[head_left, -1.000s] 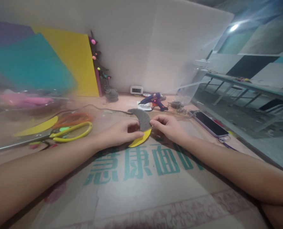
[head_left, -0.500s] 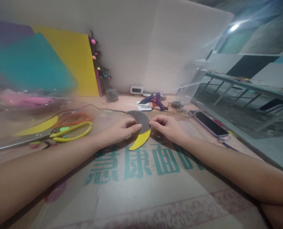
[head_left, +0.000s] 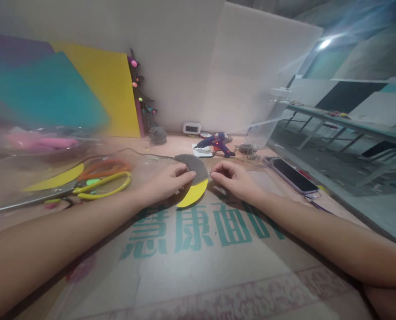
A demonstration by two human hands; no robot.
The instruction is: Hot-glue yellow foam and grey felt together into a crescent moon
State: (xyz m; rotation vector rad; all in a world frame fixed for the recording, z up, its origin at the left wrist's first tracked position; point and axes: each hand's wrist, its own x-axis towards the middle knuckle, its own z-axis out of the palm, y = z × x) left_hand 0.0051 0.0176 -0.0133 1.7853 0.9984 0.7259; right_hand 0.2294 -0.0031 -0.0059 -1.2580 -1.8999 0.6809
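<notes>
Yellow and grey divide a thin crescent (head_left: 201, 172) at the centre of the frame; its upper part is covered by close rows of grey thread (head_left: 194, 162), dull and finely ridged, while its lower part is bare, bright and smooth, tapering to a point at the lower left; the bulging edge faces right, the hollow edge left. The left hand (head_left: 169, 183), left of centre, holds the crescent from its hollow side; its thumb lies over the grey thread near the middle, the other fingers partly hidden behind; the grip is narrow. The right hand (head_left: 233, 178), right of centre, is just beside the bulging edge, with a slim gap between crescent and fingertips; thumb and forefinger are curled close together, and whether they pinch a strand I cannot tell. Under both hands spreads a pale sheet (head_left: 171, 275) printed with green characters; above centre are a blue glue gun (head_left: 219, 143) and a small white clock (head_left: 191, 128); yellow-handled scissors (head_left: 79, 190) lie at the left, near another yellow crescent (head_left: 59, 178); a phone (head_left: 293, 176) lies at the right.
</notes>
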